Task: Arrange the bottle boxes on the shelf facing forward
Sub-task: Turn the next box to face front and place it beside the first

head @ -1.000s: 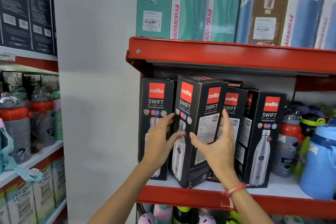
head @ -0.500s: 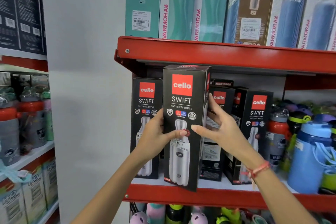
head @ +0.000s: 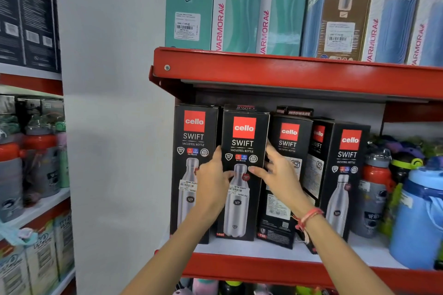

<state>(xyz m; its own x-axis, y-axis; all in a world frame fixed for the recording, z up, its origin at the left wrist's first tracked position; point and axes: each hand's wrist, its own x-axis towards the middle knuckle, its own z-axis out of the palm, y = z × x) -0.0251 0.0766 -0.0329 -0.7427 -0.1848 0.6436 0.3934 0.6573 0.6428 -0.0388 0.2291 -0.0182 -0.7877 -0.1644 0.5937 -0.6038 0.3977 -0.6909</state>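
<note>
Several black Cello Swift bottle boxes stand on the red shelf (head: 251,270). The second box from the left (head: 242,141) faces forward and stands upright on the shelf board. My left hand (head: 212,178) grips its left edge and my right hand (head: 275,175) grips its right edge, thumbs across its front. The leftmost box (head: 191,132) also faces forward. The third box (head: 285,199) is turned, showing a printed side panel. A fourth box (head: 316,167) shows its side, and the rightmost box (head: 347,167) faces forward.
Red-and-grey bottles (head: 376,189) and a blue jug (head: 422,218) stand right of the boxes. The upper red shelf (head: 287,72) carries tall teal and blue boxes close above. A white wall (head: 112,127) lies left, with another shelf unit (head: 31,201) beyond.
The box in my hands was turned from angled to facing forward, then moved back from in front of the shelf to stand in the row beside the leftmost box.
</note>
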